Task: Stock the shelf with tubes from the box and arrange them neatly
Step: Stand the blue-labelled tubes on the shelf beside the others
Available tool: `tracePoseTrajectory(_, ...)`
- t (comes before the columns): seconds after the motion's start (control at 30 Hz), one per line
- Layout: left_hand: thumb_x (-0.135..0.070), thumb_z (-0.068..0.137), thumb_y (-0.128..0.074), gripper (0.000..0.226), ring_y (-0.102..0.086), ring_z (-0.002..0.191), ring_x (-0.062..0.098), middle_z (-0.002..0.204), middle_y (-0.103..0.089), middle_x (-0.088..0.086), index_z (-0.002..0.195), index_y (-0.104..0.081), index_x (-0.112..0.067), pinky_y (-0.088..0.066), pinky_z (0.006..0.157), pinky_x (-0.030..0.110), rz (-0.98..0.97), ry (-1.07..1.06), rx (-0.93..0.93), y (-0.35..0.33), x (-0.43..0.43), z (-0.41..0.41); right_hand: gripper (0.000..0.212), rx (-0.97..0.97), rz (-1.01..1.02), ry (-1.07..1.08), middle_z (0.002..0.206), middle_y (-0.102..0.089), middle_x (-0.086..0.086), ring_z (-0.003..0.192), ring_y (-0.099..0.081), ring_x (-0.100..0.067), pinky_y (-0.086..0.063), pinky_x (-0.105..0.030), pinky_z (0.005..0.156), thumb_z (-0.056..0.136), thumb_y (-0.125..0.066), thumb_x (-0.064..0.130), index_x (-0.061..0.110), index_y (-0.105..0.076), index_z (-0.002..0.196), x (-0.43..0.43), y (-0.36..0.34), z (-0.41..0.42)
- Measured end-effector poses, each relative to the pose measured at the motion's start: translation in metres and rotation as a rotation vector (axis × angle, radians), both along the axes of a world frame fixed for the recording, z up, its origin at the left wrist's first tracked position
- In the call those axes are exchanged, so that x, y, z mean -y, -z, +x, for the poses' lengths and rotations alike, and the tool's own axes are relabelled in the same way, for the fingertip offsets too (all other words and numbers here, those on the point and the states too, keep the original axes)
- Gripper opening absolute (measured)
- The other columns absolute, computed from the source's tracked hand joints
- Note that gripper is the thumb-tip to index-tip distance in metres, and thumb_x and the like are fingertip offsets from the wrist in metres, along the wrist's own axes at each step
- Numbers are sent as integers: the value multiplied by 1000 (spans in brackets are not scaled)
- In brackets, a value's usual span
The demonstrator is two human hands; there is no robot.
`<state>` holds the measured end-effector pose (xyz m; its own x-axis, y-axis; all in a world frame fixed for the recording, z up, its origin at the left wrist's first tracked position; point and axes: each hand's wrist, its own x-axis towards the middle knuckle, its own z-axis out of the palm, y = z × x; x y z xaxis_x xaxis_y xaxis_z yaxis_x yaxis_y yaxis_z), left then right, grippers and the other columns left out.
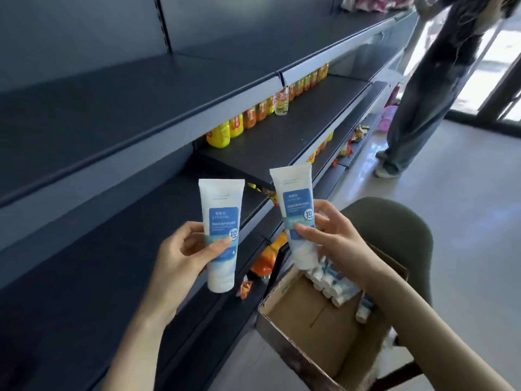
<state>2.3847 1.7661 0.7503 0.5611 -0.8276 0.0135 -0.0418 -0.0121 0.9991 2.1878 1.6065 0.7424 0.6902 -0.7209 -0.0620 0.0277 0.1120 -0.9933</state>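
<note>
My left hand [186, 255] grips a white tube with a blue label [221, 210], held upright with its cap down, in front of the dark shelf [84, 277]. My right hand [335, 235] pinches a second matching tube [296, 198], also cap down, above the open cardboard box [304, 317]. Several more white tubes [335, 283] lie in the box's far corner. The shelf board before my left hand carries no tubes.
The box rests on a dark green chair [394, 221]. Yellow and orange bottles [234, 128] line a shelf further along, with snack packets [267, 261] on lower boards. A person [423, 94] stands at the aisle's far end on the pale floor.
</note>
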Motion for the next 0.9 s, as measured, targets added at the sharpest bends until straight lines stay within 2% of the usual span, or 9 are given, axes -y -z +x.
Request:
tracePoseTrajectory(0.13,-36,62,-76,39,-70,83,12,92,-73,1,95,-66,-17,-52,62,16,-52,-96,31,-21,-28,-6,41,9,-72,-106,110,-68,-10,95,-69,-25,-56,-33,71,76,-70,24,20,-56,115,-10,-23,8)
tracePoseTrajectory(0.27,-38,62,-75,36,-70,87,11,95,-73,-3,93,-66,-23,-53,64,19,-96,-241,52,-40,-56,-21,47,1,-129,-187,109,-68,-8,95,-69,-25,-58,-41,77,75,-70,28,16,-57,118,-18,-40,9)
tracePoseTrajectory(0.47,-34,62,-75,24,-70,84,8,93,-74,-4,85,-69,-30,-52,64,14,-153,-427,75,-54,-106,-56,47,27,-162,-339,103,-70,-4,94,-69,-23,-55,-28,72,72,-71,29,15,-56,115,-35,-53,9)
tracePoseTrajectory(0.63,-37,62,-74,31,-69,85,6,94,-73,-8,90,-67,-25,-52,64,19,-136,-601,132,-61,-155,-75,41,54,-159,-466,100,-71,-1,91,-70,-21,-55,-26,69,74,-71,27,16,-58,111,-61,-54,17)
tracePoseTrajectory(0.83,-33,64,-73,37,-69,86,7,95,-73,-6,96,-65,-17,-53,63,14,-178,-709,184,-76,-204,-72,49,54,-222,-575,106,-70,-3,98,-68,-22,-58,-38,78,72,-72,28,14,-57,117,-98,-66,43)
tracePoseTrajectory(0.9,-31,65,-73,35,-70,85,8,94,-73,-5,96,-65,-16,-52,62,14,-200,-733,200,-83,-220,-64,49,79,-229,-596,105,-70,-2,97,-69,-21,-57,-33,74,72,-71,29,14,-57,117,-112,-72,57)
